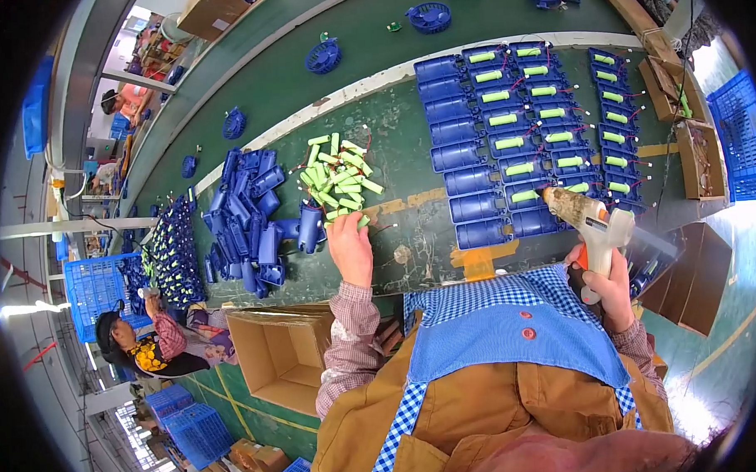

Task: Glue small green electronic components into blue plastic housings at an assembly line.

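My right hand [606, 282] is wrapped round the handle of a pale hot glue gun [598, 224]. Its dirty brown nozzle points left, over the near end of the rows of blue plastic casings [474, 183]. Many of those casings hold a light green battery cell [509, 142] with thin wires; the leftmost column has none. At the near edge of the battery pile [338, 175], my left hand [351, 252] has its fingers closed on a green battery cell [359, 221]. Just left of that hand stands a blue casing [309, 227].
A heap of blue casings [246, 216] lies left of the batteries. Beyond the bench, round blue fan parts [429, 17] rest on a green belt. Cardboard boxes [284, 347] stand below the bench. Another person [161, 339] works at the left, beside a blue crate [97, 287].
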